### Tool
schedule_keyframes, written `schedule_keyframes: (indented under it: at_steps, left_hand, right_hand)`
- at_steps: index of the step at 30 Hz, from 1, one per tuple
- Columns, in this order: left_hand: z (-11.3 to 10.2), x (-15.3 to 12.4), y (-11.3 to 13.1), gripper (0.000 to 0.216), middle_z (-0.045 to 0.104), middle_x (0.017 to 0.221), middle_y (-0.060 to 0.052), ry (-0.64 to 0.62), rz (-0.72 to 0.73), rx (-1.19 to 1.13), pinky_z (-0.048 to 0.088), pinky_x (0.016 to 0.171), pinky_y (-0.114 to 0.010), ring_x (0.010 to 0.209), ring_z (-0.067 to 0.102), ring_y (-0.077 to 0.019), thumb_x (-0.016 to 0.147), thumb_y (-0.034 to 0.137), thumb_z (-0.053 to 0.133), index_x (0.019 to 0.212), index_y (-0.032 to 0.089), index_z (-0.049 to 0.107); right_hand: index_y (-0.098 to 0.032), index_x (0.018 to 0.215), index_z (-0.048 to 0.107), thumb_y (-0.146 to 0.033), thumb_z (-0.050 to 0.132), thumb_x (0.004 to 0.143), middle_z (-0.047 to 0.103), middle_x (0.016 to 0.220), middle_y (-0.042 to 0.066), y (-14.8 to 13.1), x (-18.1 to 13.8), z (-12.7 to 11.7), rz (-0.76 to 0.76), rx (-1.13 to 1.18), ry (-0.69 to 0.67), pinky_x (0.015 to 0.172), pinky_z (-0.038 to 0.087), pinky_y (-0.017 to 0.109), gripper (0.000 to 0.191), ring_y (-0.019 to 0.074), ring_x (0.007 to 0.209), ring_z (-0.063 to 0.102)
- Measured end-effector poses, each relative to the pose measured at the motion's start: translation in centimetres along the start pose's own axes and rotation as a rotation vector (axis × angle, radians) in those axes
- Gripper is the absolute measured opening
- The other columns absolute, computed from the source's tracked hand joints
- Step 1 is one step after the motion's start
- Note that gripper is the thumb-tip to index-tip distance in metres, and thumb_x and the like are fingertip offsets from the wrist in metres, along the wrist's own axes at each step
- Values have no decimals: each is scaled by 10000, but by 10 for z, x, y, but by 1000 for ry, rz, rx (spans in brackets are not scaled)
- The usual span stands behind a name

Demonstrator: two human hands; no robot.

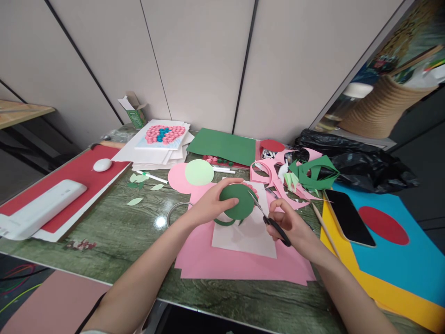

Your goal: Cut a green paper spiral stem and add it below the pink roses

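Observation:
My left hand (208,204) is closed around a dark green paper disc (239,204), thumb on top and fingers over its upper edge. A thin green strip curls off the disc's lower edge (224,223). My right hand (290,225) grips black-handled scissors (269,220), whose blades point up and left into the disc's right edge. Both hands hover over a white sheet (250,236) lying on pink paper (236,264).
Pink and green offcuts (299,176) lie behind the hands. A phone (351,215) rests on blue and yellow paper at right, beside a wooden stick (323,225). Pale green and pink circles (194,174), a pen, a green sheet (224,144), a mouse (102,164) and white device sit left.

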State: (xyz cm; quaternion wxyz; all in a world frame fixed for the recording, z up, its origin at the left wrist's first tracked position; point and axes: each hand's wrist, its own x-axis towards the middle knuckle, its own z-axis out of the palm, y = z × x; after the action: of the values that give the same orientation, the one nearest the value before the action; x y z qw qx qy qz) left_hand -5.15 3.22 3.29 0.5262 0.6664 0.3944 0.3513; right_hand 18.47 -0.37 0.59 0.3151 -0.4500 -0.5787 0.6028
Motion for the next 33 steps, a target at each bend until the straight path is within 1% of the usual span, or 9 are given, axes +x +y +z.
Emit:
schedule_keyframes:
  at_steps: [3, 6, 11, 15, 20, 26, 29, 33]
  left_hand:
    - [0, 0, 1, 437, 472, 1329, -53, -1, -16, -3, 477, 857, -355, 1063, 535, -216, 821, 210, 517, 1250, 290, 484]
    - [-1, 0, 3, 437, 484, 1313, -46, 14, -11, 14, 472, 872, -347, 1088, 521, -215, 816, 199, 521, 1243, 284, 491]
    - [-1, 1, 4, 438, 520, 1271, -51, 27, -26, 9, 482, 862, -344, 1032, 552, -203, 813, 199, 525, 1242, 271, 483]
    - [-1, 1, 2, 433, 515, 1289, -63, 65, -34, -19, 482, 875, -350, 1084, 540, -220, 811, 206, 530, 1239, 262, 490]
    - [0, 4, -4, 418, 533, 1251, -77, 87, -20, -85, 476, 893, -368, 1082, 547, -222, 813, 215, 536, 1228, 247, 501]
    - [0, 4, -5, 398, 546, 1223, -79, 47, 1, -81, 480, 882, -366, 1073, 550, -222, 817, 236, 543, 1214, 240, 509]
    - [1, 3, -4, 382, 528, 1255, -72, 22, 5, -50, 477, 882, -353, 1096, 534, -223, 820, 234, 538, 1202, 249, 522]
    - [3, 2, -2, 371, 542, 1242, -68, -28, 13, -60, 487, 855, -350, 1054, 555, -216, 827, 211, 517, 1195, 260, 527]
  right_hand:
    - [-269, 894, 327, -308, 628, 789, 399, 594, -100, -1, 0, 0, 4, -11, 15, 506, 292, 216, 321, 77, 510, 360]
    - [-272, 887, 325, -313, 633, 782, 401, 593, -102, -1, 0, 0, 11, -12, 22, 502, 296, 212, 329, 77, 507, 371]
    - [-270, 886, 320, -326, 639, 770, 405, 597, -97, 0, 0, -1, 17, -16, 32, 498, 318, 214, 345, 79, 504, 382]
    - [-270, 884, 319, -311, 637, 771, 394, 592, -101, 0, 0, -1, 12, -14, 39, 501, 326, 216, 340, 76, 499, 380]
    - [-267, 870, 309, -323, 647, 767, 407, 574, -104, -4, -1, 1, 22, 9, 39, 497, 312, 215, 358, 76, 495, 375]
    - [-268, 895, 315, -397, 601, 809, 404, 555, -103, -8, -3, 2, 17, 25, 7, 518, 303, 227, 326, 82, 496, 362]
    - [-271, 906, 317, -398, 584, 827, 401, 563, -101, -6, -3, 1, 10, 34, -20, 530, 306, 229, 307, 82, 504, 371]
    - [-272, 906, 320, -395, 602, 815, 387, 577, -100, -5, -2, 1, 22, 29, -13, 534, 312, 228, 321, 79, 505, 350]
